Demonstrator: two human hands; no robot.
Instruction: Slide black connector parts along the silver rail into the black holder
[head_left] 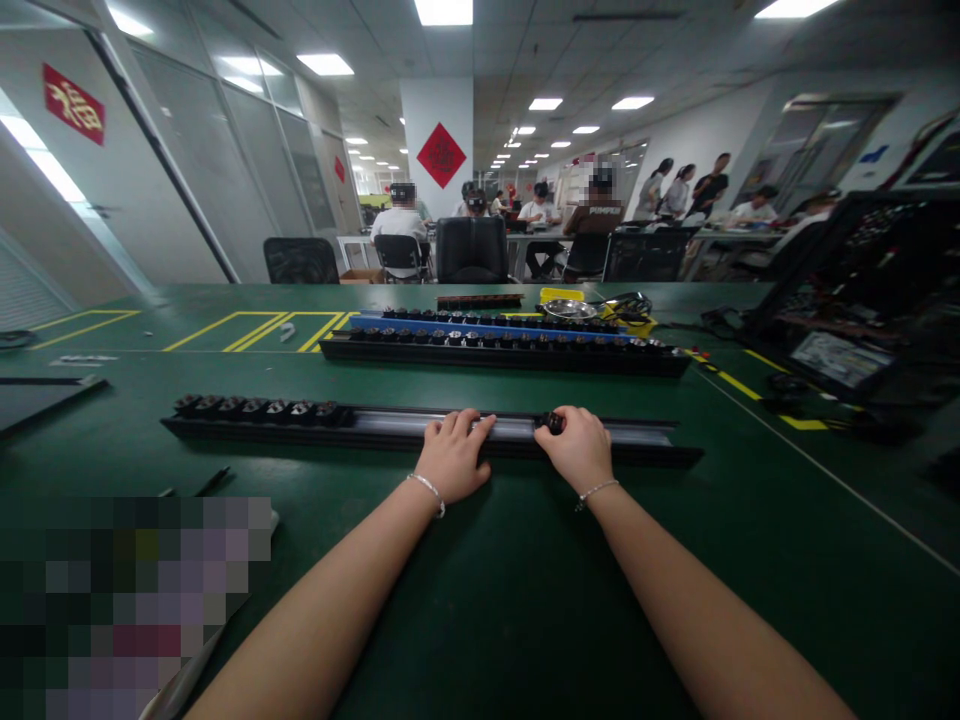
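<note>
A long black channel rail (390,437) with a pale grey strip inside lies crosswise in front of me. Its left end carries several small black parts with shiny metal tops (255,406) in a row. My left hand (454,455) rests across the middle of the rail, fingers spread and lying over its edge. No object shows in it. Further right, my right hand (579,447) has thumb and fingers closed on a small black part (553,422), at the rail's channel. Whether that part touches the strip cannot be made out.
Behind the rail stand another black rail with similar parts (480,352) and a blue strip (427,325). A metal dish (570,309), cables (634,308) and a monitor (847,300) are at the back and right. A blurred-out area covers the lower left. People sit at tables beyond.
</note>
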